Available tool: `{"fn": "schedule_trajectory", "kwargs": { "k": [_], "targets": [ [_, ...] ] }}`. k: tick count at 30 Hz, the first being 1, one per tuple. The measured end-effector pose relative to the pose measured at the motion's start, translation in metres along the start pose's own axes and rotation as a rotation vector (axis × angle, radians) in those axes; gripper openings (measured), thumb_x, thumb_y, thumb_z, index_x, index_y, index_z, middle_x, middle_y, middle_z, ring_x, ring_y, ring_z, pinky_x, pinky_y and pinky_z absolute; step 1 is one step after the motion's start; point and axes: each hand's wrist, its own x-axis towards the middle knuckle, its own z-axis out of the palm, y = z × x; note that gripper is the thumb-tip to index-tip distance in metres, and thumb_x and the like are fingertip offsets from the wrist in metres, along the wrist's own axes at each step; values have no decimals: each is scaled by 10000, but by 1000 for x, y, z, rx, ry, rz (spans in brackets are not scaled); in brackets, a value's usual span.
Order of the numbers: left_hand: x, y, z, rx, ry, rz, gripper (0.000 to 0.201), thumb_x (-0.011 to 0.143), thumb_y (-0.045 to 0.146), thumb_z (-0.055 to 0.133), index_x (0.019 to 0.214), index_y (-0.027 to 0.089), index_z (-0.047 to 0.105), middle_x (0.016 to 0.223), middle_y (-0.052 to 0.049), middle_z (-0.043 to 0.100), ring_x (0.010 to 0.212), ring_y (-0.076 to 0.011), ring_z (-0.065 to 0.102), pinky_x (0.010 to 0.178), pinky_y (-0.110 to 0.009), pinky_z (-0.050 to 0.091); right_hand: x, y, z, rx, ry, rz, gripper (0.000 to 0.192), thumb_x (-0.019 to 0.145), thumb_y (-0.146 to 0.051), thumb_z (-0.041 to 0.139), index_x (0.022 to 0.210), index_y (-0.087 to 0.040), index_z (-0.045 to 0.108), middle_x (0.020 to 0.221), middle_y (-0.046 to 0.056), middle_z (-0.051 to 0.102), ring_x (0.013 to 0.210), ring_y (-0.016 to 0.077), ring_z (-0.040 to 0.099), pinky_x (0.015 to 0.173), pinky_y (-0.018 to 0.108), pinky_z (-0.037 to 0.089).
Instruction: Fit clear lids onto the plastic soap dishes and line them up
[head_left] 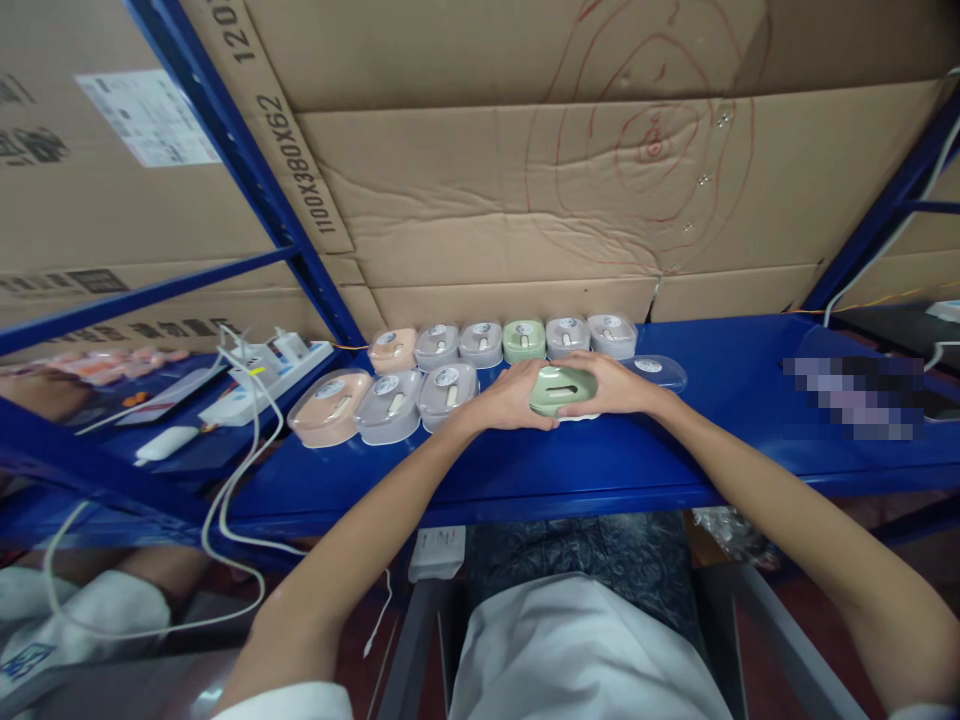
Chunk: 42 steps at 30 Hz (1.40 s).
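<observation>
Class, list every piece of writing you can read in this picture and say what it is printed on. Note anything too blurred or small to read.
"1100X380X62": on the cardboard box behind the blue rack post.
"120", cut off by the picture's top edge: higher on the same box.
White label on the cardboard at upper left: too small to read.
Dark print on the cardboard at left: blurred.
Round stickers on the lidded cases: too small to read.

1. I see a smooth, matt green plastic case (561, 390) with a slot.
2. The cases in the rows (450, 365) wear clear glossy plastic lids.
3. The blue shelf (735, 400) looks like painted metal, slightly shiny.
4. Behind is creased matt cardboard (525, 200).
</observation>
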Motion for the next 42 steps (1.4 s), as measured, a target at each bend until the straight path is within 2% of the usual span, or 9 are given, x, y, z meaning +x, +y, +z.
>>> {"fn": "schedule_trajectory", "kwargs": {
  "k": [5,11,20,32,42],
  "targets": [
    [1,3,1,17,13,-74,910,644,459,925,1453,252,565,1372,-141,665,1320,-466,610,1111,-698,484,1,-1,-2,14,-1,9,819,777,-631,908,1469,-249,694,1266,128,755,1131,358,728,1001,534,601],
    [1,8,-1,-30,33,-109,895,596,412,962,1398,250,598,1354,-123,678,1295,-442,635,1101,-631,503,1,-4,-5,23,-3,21,815,774,-622,909,1459,-230,704,1280,136,760,1150,365,736,1022,535,593],
    [0,10,-4,-38,34,-104,974,599,443,981,1452,238,557,1405,-131,670,1310,-435,632,1096,-594,508,2,-4,-7,18,22,26,791,760,-622,916,1423,-234,728,1318,131,765,1208,373,726,1062,552,579],
    [0,8,-3,-34,32,-126,1019,599,475,998,1475,221,542,1428,-140,668,1314,-427,642,1091,-593,521,2,-4,-6,16,8,33,789,763,-629,906,1422,-232,732,1265,126,772,1148,357,732,1033,534,584],
    [1,7,-3,-14,25,-127,967,595,490,1001,1427,239,576,1394,-127,688,1289,-423,655,1085,-600,520,2,-5,-6,24,-21,55,808,764,-629,910,1449,-245,718,1234,120,777,1110,355,742,999,522,596]
  ]
}}
